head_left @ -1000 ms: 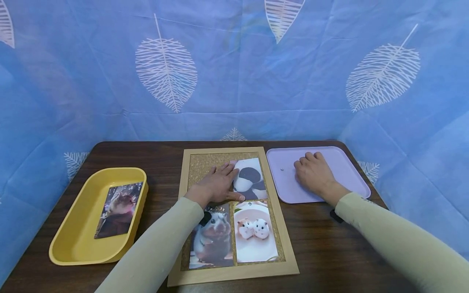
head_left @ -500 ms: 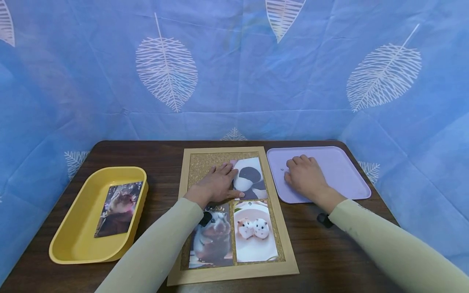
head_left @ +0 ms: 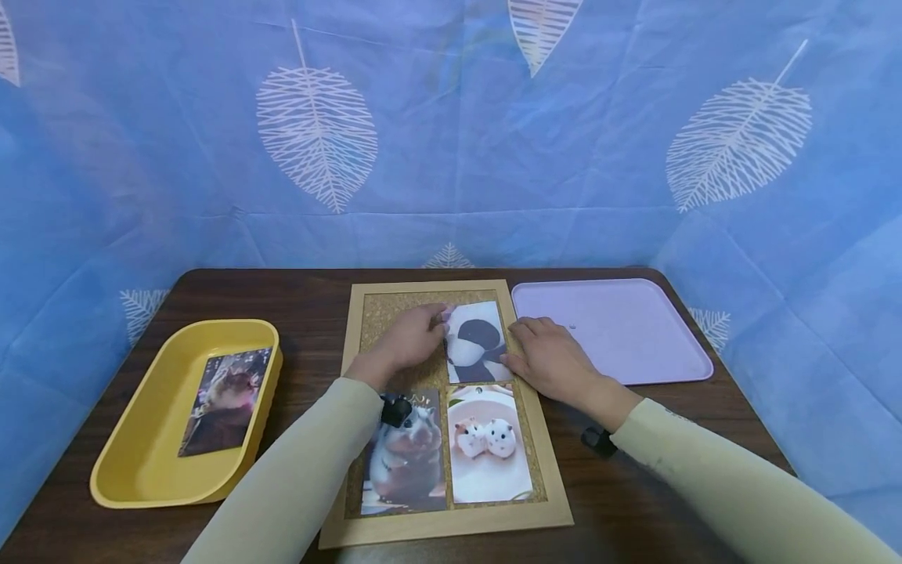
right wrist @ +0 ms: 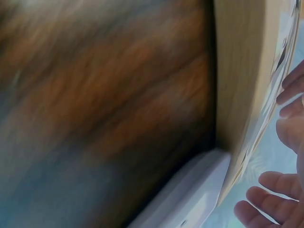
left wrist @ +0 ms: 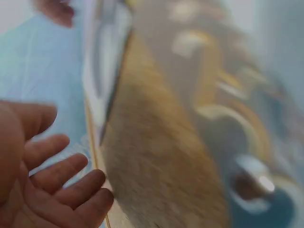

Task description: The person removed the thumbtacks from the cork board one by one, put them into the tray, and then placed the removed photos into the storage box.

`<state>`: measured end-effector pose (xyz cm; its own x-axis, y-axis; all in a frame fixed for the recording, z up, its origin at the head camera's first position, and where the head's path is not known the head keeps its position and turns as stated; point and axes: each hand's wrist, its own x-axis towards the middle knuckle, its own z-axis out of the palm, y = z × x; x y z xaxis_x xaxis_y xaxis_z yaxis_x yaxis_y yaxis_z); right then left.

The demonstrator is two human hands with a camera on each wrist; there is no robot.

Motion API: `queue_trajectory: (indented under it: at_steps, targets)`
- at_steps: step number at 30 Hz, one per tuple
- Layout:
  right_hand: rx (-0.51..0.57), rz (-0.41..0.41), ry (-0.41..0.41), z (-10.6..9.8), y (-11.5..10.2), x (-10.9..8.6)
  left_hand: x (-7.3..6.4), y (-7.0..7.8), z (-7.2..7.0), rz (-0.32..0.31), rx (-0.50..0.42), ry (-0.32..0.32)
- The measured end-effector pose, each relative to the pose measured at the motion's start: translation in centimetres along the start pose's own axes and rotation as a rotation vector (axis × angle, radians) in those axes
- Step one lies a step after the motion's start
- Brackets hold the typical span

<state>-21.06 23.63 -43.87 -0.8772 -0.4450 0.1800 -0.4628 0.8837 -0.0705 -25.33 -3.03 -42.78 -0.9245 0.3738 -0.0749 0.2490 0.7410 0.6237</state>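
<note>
Left hand [head_left: 405,337] and right hand [head_left: 553,358] flank the upper-right photo [head_left: 476,342] on the corkboard [head_left: 396,304], fingers loosely parted, seemingly steadying it.

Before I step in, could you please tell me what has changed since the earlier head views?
The right hand has moved left from over the purple tray to the right side of the upper photo. The left hand, previously spread over that photo's left part, has drawn back to its left edge. The corkboard, yellow tub and two-hamster photo stayed as they were.
</note>
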Motion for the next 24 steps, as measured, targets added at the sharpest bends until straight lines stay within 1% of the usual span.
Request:
queue_trajectory:
  at_steps: [2, 4, 8, 10, 11, 13, 15, 19, 24]
  targets:
    - [0.023, -0.002, -0.024, 0.0, -0.5, 0.0, 0.2, 0.0, -0.4, -0.057, -0.152, 0.044]
    - [0.033, -0.006, -0.049, 0.2, -0.7, -0.1, 0.4, -0.1, -0.7, -0.125, -0.357, 0.053]
    - [0.038, -0.009, -0.098, 0.5, -1.0, -0.3, 0.6, -0.5, -1.4, -0.269, -0.816, 0.01]
    - [0.03, -0.021, -0.106, 0.6, -1.0, -0.5, 0.5, -0.6, -1.7, -0.347, -0.993, -0.01]
    - [0.027, -0.028, -0.105, 0.7, -1.0, -0.5, 0.5, -0.7, -1.9, -0.377, -1.05, -0.017]
    - [0.02, -0.04, -0.099, 0.8, -1.0, -0.6, 0.4, -0.8, -2.1, -0.421, -1.124, -0.033]
    - [0.013, -0.052, -0.089, 1.0, -1.0, -0.6, 0.3, -0.9, -2.3, -0.447, -1.157, -0.06]
    - [-0.002, -0.067, -0.08, 1.2, -0.8, -0.7, 0.3, -1.2, -2.4, -0.467, -1.178, -0.12]
    - [-0.02, -0.083, -0.066, 1.4, -0.7, -0.9, 0.5, -1.5, -2.5, -0.476, -1.183, -0.16]
